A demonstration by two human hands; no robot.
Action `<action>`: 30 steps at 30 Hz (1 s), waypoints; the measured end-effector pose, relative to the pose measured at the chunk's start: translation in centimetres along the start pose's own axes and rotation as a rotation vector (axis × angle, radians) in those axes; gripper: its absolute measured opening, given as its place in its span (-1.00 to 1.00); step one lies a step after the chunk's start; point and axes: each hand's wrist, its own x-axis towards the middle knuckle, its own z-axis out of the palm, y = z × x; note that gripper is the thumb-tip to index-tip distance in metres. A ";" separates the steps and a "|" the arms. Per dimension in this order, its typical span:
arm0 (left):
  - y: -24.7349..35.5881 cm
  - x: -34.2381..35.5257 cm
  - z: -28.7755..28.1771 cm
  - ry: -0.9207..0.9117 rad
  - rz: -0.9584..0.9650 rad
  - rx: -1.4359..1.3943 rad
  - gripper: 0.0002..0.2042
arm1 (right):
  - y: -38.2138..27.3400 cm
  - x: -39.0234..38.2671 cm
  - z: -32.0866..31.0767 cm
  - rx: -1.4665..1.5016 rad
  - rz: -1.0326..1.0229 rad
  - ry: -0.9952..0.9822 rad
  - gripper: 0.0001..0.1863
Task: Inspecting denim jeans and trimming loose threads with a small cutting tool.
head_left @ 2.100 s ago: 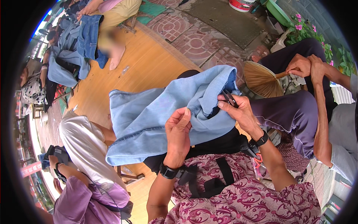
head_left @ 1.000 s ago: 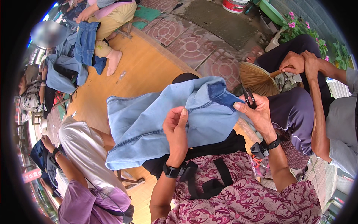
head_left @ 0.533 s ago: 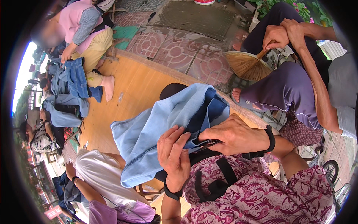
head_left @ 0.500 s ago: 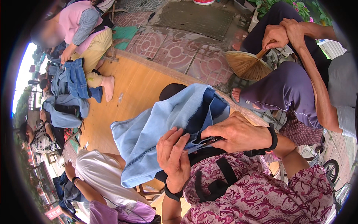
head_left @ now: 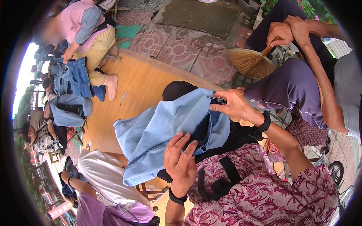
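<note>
A light blue denim garment lies across my lap, its dark inner side showing at an opening. My left hand is at the near edge of that opening, its slightly bent fingers on top of the cloth and the thumb hidden. At the garment's far right edge my right hand grips small black thread snips, their pointed tips over the denim. Black cloth lies under the garment on the right.
A wooden board spreads out ahead. On the right sits a person with a straw fan. Far left, another person holds blue jeans. Near left, someone in a white top sits close by. Orange-handled scissors lie by my right forearm.
My right hand has moved away from my left hand, up to the garment's far right edge, with the snips in it. My left hand has shifted slightly right, still at the denim.
</note>
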 end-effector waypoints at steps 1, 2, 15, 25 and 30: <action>-0.1 -0.1 0.2 -0.010 0.001 0.002 -0.63 | 0.5 0.7 0.5 0.066 0.104 -0.016 -0.59; -0.3 -0.2 0.4 -0.022 0.002 0.002 -0.62 | 1.0 1.2 0.9 0.066 0.107 -0.015 -0.59; -1.5 -0.6 1.9 -0.024 -0.010 0.047 -0.58 | 5.7 2.1 2.0 -0.244 -0.073 -0.048 -0.76; -3.3 -1.8 1.4 -0.165 -0.092 -0.028 -0.56 | 3.4 3.3 1.3 0.014 0.103 -0.215 -0.86; -3.6 -2.8 1.2 -0.151 -0.133 -0.067 -0.53 | 2.1 1.8 1.7 -0.060 0.085 -0.209 -0.81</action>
